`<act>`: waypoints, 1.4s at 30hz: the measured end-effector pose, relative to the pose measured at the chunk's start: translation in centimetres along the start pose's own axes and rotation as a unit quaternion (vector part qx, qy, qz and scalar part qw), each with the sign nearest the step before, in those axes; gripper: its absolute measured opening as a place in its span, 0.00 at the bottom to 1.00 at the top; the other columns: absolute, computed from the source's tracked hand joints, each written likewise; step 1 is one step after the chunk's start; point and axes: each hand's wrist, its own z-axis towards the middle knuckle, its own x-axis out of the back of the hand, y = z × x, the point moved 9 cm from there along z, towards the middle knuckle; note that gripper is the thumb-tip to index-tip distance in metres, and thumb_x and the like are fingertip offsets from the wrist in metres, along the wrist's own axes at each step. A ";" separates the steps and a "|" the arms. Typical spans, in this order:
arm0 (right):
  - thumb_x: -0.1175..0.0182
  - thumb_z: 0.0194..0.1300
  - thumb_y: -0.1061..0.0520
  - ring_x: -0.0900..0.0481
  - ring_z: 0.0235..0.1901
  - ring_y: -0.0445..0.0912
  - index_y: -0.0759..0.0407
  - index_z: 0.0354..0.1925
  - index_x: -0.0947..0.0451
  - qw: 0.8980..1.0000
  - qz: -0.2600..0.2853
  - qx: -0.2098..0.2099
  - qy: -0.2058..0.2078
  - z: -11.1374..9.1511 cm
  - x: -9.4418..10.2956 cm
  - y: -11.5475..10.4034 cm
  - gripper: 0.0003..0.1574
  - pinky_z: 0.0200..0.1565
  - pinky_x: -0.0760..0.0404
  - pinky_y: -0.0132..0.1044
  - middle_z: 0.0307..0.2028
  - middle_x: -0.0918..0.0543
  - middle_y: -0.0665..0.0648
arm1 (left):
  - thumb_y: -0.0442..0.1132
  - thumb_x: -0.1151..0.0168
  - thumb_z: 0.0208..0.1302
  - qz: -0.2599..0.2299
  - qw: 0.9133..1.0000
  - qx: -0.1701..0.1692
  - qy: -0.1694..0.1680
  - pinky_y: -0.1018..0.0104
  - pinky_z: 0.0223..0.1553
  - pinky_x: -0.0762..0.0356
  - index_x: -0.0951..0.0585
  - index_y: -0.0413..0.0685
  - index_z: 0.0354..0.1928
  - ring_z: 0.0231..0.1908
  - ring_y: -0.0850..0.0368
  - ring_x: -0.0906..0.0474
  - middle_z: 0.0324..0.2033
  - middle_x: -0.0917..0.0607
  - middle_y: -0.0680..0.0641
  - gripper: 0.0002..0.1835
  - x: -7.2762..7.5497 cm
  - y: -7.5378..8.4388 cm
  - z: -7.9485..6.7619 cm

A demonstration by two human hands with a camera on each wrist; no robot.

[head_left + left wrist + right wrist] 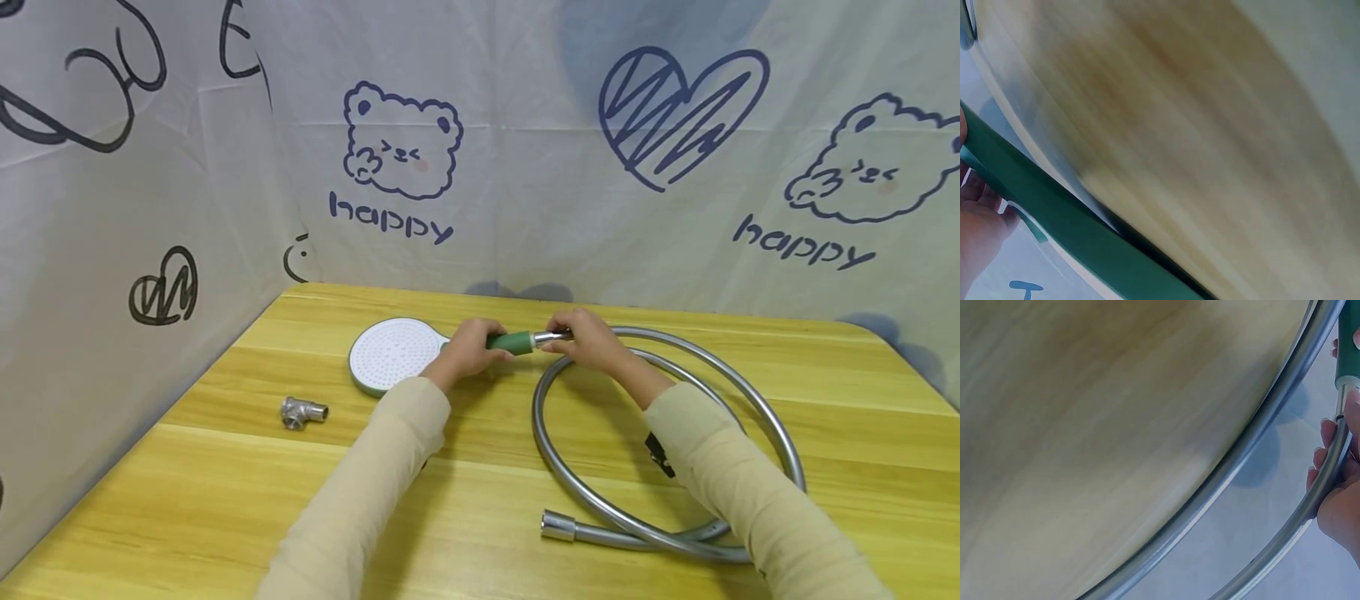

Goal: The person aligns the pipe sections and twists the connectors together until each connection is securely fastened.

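Observation:
My left hand (pixel 471 348) grips the green handle (pixel 513 342) of a shower head (pixel 396 353), whose white round face points up to the left of the hand. In the left wrist view the green shower head (pixel 1054 206) crosses the lower left corner. My right hand (pixel 588 337) pinches the metal end fitting (pixel 551 337) of a grey shower hose, right at the handle's end. The right wrist view has the fingers curled round the hose (pixel 1319 494) just below the green handle (pixel 1349 356). The rest of the hose (pixel 555 450) loops on the table under the right forearm.
A small metal tee fitting (pixel 302 412) lies on the wooden table (pixel 225 500) at the left. The hose's other end, a metal connector (pixel 558 526), rests near the front. White printed cloth (pixel 525 208) hangs behind and on the left.

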 end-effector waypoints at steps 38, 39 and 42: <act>0.34 0.56 0.58 0.23 0.39 0.55 0.64 0.42 0.22 1.000 -0.011 0.006 0.007 -0.2 -0.1 -0.4 0.16 0.42 0.21 0.47 0.38 0.19 0.63 | 0.40 0.35 0.58 0.026 0.999 0.018 0.000 0.62 0.44 0.24 0.21 0.36 0.48 0.39 0.51 0.23 0.44 0.17 0.40 0.19 0.7 1.5 -1.2; 0.34 0.56 0.58 0.24 0.38 0.54 0.63 0.42 0.23 1.000 -0.013 0.002 0.010 -0.2 -0.1 -0.3 0.16 0.41 0.21 0.47 0.37 0.19 0.63 | 0.40 0.35 0.58 0.027 0.999 0.019 -0.001 0.62 0.44 0.24 0.21 0.36 0.49 0.39 0.51 0.23 0.44 0.17 0.40 0.19 0.7 1.5 -1.2; 0.33 0.55 0.59 0.24 0.37 0.54 0.62 0.39 0.24 1.000 -0.019 -0.005 0.023 -0.2 0.1 -0.2 0.14 0.41 0.23 0.48 0.35 0.19 0.63 | 0.40 0.36 0.58 0.029 0.999 0.019 -0.002 0.62 0.44 0.25 0.21 0.36 0.49 0.39 0.51 0.23 0.44 0.17 0.40 0.19 0.7 1.5 -1.2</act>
